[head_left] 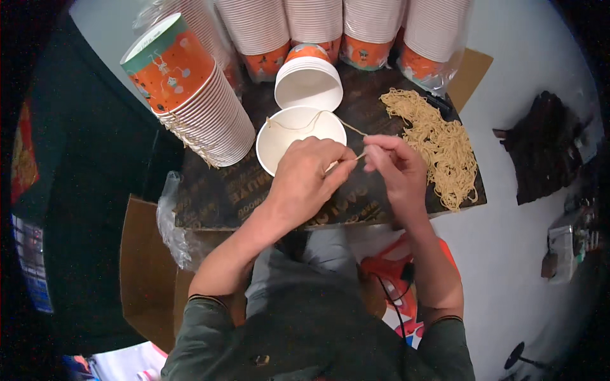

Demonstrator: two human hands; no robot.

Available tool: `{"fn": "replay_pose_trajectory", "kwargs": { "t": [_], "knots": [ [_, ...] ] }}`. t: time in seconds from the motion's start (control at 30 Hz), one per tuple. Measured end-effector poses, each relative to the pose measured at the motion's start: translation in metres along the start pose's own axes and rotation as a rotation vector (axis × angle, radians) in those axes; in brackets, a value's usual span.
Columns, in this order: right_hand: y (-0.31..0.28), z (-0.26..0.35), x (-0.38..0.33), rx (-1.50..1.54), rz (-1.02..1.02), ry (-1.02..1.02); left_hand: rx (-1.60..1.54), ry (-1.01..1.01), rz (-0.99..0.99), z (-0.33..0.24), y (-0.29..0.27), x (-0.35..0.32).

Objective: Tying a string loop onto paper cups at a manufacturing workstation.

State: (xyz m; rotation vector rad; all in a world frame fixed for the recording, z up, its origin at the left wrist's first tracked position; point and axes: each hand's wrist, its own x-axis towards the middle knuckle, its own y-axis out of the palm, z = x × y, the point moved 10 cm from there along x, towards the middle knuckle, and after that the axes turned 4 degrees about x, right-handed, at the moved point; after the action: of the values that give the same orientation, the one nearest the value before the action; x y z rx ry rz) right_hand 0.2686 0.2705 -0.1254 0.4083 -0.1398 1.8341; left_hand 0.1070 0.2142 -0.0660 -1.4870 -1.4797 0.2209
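My left hand [309, 170] and my right hand [399, 171] meet above the near part of the table, each pinching a thin tan string [360, 156]. A short stretch of it runs between my fingertips, and a loose loop curves back over a white paper tub [267, 151]. The tub's open mouth faces up, partly hidden by my left hand. To the right of my right hand lies a tangled heap of tan strings [445, 152]. A tall leaning stack of paper tubs [210, 120], orange and green at its top, stands at left with tan strings along its side.
Behind the open tub, a few nested tubs [309, 89] lie on their side. Several plastic-wrapped tub stacks [314, 22] line the back of the dark printed tabletop [254, 206]. A cardboard box [147, 267] and clear plastic wrap [173, 222] sit at the near left.
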Motion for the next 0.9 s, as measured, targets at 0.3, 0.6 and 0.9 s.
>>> {"fn": "replay_pose_trajectory", "kwargs": {
  "t": [0.3,0.6,0.9],
  "knots": [
    [0.02,0.039,-0.012,-0.548,0.129,-0.427,0.11,0.075,0.033,-0.006,-0.003,0.003],
    [0.017,0.028,-0.008,-0.384,0.118,-0.305,-0.032,0.004,0.048,0.002,-0.006,-0.003],
    [0.013,-0.01,-0.016,-0.17,-0.067,-0.057,0.18,-0.181,0.124,0.04,-0.001,-0.031]
  ]
}}
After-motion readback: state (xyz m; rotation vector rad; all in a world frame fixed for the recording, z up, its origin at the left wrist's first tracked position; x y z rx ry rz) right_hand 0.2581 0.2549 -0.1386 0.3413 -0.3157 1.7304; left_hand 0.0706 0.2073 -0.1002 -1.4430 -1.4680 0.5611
